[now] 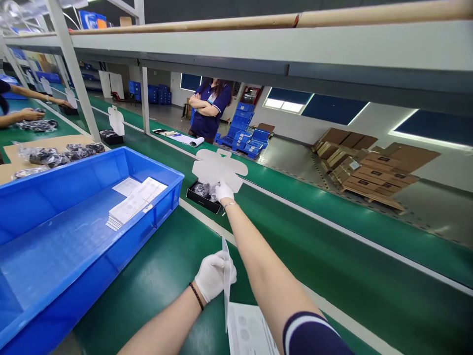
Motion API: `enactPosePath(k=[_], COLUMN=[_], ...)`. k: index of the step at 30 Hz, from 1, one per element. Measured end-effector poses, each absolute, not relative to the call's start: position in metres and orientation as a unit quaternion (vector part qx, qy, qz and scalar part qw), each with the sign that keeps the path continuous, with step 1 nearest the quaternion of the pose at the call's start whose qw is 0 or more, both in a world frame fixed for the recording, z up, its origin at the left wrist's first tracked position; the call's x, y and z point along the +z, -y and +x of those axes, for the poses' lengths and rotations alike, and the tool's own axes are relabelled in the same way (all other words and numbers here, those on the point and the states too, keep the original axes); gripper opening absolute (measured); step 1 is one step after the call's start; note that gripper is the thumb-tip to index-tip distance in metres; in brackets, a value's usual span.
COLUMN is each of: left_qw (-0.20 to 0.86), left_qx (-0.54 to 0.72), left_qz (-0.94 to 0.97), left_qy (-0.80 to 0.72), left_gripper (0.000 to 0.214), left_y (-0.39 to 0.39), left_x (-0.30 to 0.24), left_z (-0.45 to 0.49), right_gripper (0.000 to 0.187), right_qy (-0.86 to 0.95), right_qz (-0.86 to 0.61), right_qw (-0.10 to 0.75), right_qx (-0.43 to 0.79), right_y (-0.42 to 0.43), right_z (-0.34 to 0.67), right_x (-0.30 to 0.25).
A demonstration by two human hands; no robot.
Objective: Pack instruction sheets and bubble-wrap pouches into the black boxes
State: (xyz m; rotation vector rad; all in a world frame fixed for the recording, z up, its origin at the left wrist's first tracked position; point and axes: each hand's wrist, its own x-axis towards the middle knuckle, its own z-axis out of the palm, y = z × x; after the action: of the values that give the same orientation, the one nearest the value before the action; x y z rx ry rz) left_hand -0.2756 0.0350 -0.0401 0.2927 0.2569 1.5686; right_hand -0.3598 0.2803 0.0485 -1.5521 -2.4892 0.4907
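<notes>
My left hand [215, 276], in a white glove, is closed around a thin white leaflet [226, 296] held upright on its edge. Below it, partly behind my right forearm, lies a stack of printed leaflets [248, 328]. My right hand [224, 192], also gloved, reaches across the green belt to a black box [202, 198] and grips its right end. That box stands with its white lid [218, 167] raised, and items in clear plastic [203, 189] lie inside. My right fingertips are partly hidden at the box's inner edge.
A blue bin [92, 256] with leaflets [136, 199] stands at left. Bagged dark items [55, 155] lie behind it. Another open box [112, 137] is further up the belt. Shelf posts [145, 101] rise there. A co-worker's hands [31, 114] work far left; a person [210, 106] stands across.
</notes>
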Motion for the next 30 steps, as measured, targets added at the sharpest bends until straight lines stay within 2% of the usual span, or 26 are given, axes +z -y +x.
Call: enactPosePath(k=[3, 7, 12, 16, 21, 25, 27, 30], left_qw=[0.695, 0.704, 0.704, 0.705, 0.689, 0.591, 0.516, 0.428], left_qx=[0.698, 0.685, 0.684, 0.681, 0.693, 0.744, 0.757, 0.751], left_qz=[0.121, 0.119, 0.128, 0.136, 0.118, 0.131, 0.159, 0.191], left_qy=[-0.122, -0.141, -0.143, -0.145, -0.174, -0.282, -0.368, -0.466], left_gripper=[0.008, 0.008, 0.009, 0.011, 0.022, 0.03, 0.028, 0.027], left_y=[-0.035, -0.034, -0.032, -0.033, -0.038, -0.037, -0.035, -0.034], left_x=[-0.042, -0.04, -0.037, -0.04, -0.045, -0.039, -0.035, -0.032], left_z=[-0.274, -0.275, -0.278, -0.279, -0.277, -0.276, -0.277, -0.283], right_gripper=[0.048, 0.065, 0.06, 0.072, 0.064, 0.072, 0.074, 0.064], right_qy=[0.84, 0.856, 0.868, 0.858, 0.861, 0.858, 0.858, 0.87], right_qz=[-0.52, -0.505, -0.49, -0.512, -0.508, -0.504, -0.498, -0.468], right_qw=[0.074, 0.068, 0.06, 0.03, 0.0, -0.062, -0.058, -0.023], right_qx=[0.137, 0.086, 0.052, 0.023, 0.038, 0.073, 0.112, 0.153], right_y=[-0.273, -0.267, -0.258, -0.252, -0.26, -0.266, -0.266, -0.262], right_z=[-0.362, -0.345, -0.326, -0.314, -0.292, -0.275, -0.263, -0.236], right_x=[0.032, 0.028, 0.023, 0.013, 0.012, 0.021, 0.03, 0.055])
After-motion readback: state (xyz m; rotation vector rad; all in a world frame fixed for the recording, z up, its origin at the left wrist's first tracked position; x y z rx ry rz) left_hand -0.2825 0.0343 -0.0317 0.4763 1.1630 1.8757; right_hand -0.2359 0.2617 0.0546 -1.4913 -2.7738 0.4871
